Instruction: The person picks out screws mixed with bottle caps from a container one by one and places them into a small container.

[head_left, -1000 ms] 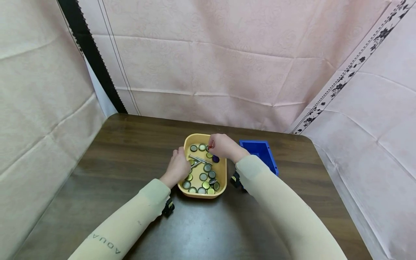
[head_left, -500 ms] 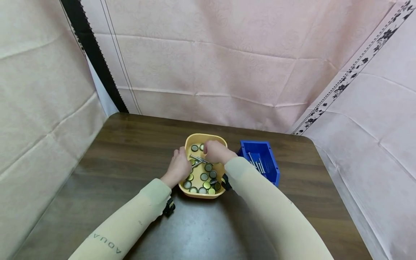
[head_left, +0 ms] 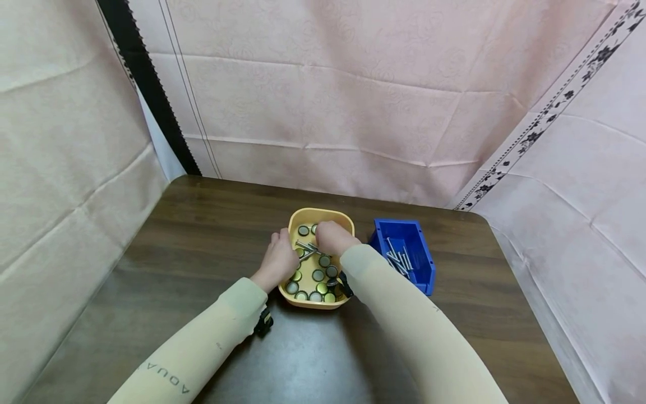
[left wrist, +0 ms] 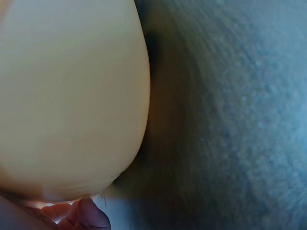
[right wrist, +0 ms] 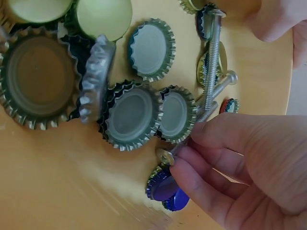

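Observation:
A yellow plastic tray point(head_left: 284, 295) holds several bottle caps point(right wrist: 133, 119) and a few long metal screws point(right wrist: 212, 62). My left hand point(head_left: 277, 261) grips the tray's left rim; in the left wrist view its fingertips point(left wrist: 91, 213) show below the tray's outer wall. Over the tray's far right part, my right hand point(head_left: 335, 238) reaches in. The right wrist view has its thumb and fingers pinching a metal screw point(right wrist: 166, 156) near the head, beside blue caps point(right wrist: 163, 186). Part of that screw is hidden by the thumb and other screws.
Just right of the tray stands a blue bin point(head_left: 428, 285) with several screws point(head_left: 398, 260) inside. Both stand on a dark wooden table point(head_left: 227, 224). Pale cloth point(head_left: 323, 112) hangs behind it and at the sides.
My right hand has moved left and nearer, from the tray's far right corner down to the screws. More of the blue bin and its screws shows. The left hand stays on the rim.

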